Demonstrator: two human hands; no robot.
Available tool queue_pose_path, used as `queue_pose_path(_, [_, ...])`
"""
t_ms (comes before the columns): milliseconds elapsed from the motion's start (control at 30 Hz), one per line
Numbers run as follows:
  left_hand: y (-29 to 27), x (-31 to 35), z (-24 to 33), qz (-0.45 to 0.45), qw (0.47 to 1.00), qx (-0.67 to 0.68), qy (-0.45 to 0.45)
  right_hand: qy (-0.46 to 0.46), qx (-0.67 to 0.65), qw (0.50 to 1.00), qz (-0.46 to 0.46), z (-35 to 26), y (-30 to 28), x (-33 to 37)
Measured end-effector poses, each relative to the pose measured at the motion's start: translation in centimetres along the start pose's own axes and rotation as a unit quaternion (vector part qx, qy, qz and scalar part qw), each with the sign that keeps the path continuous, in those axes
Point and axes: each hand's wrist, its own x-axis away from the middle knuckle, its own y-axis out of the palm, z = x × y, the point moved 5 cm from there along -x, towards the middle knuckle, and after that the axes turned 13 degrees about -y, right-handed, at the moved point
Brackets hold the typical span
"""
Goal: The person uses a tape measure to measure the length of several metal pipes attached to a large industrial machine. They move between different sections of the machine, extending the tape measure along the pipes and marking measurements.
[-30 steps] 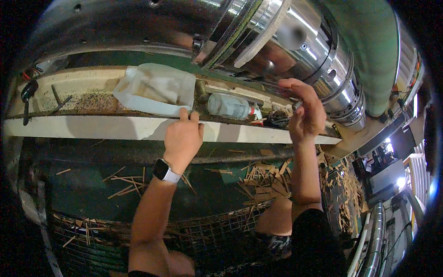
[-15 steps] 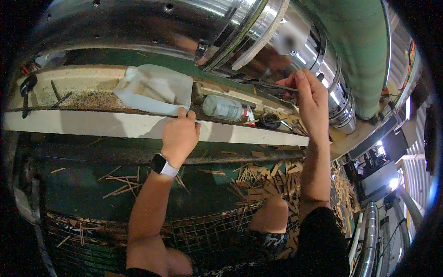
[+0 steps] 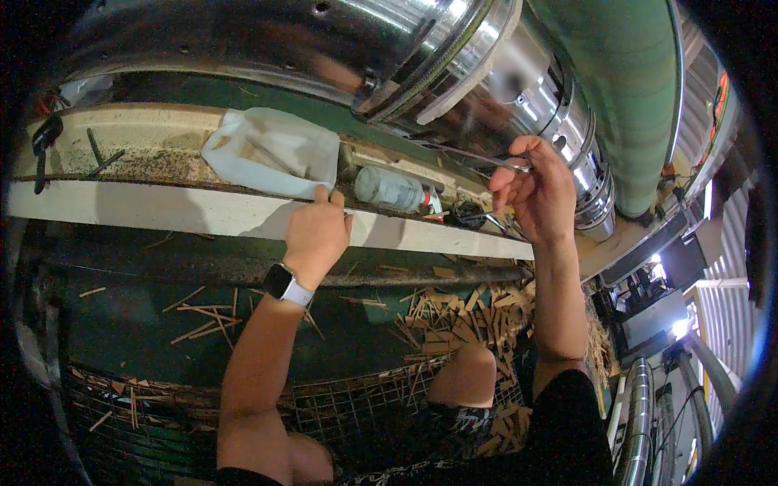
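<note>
We see a mixed light here: the middle is well lit from above, while the rim falls off into black vignette. Glare streaks run along the steel drum (image 3: 267,49) and its rings, and a white lamp (image 3: 679,327) burns out at the right edge. The ledge (image 3: 162,212) is bright, almost washed, with a dark shadow under it over the green panel (image 3: 121,324). Straight edges bow strongly (fisheye). The left hand (image 3: 316,235) and right hand (image 3: 539,190) are fairly sharp; one patch on the drum is smeared, and the far right corner looks soft
</note>
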Motion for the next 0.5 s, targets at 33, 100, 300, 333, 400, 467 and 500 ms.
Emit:
queue_pose_path(33, [0.0,0.0,0.1,-0.004,1.000,0.001,-0.001,-0.001,-0.021,1.000,0.007,0.1,0.1,0.3])
queue_pose_path(100, [-0.1,0.0,0.2,-0.001,1.000,-0.002,0.000,-0.002,-0.064,0.998,0.023,0.6,0.3,1.1])
queue_pose_path(300, [0.1,-0.1,0.2,-0.020,1.000,-0.012,-0.015,-0.052,-0.275,0.959,-0.040,2.0,2.3,1.7])
queue_pose_path(333, [0.1,0.0,0.3,-0.015,1.000,-0.016,-0.012,-0.053,-0.251,0.964,-0.065,1.9,2.8,1.8])
queue_pose_path(400, [-0.1,0.2,0.5,0.006,1.000,-0.025,-0.002,-0.051,-0.217,0.959,-0.175,2.1,2.6,1.6])
queue_pose_path(467, [-0.1,0.1,0.4,-0.004,1.000,-0.020,-0.008,-0.009,-0.158,0.944,-0.289,1.8,1.7,1.2])
queue_pose_path(500, [-0.1,0.1,0.6,-0.010,1.000,-0.016,-0.008,0.009,-0.096,0.935,-0.342,1.3,1.3,1.0])
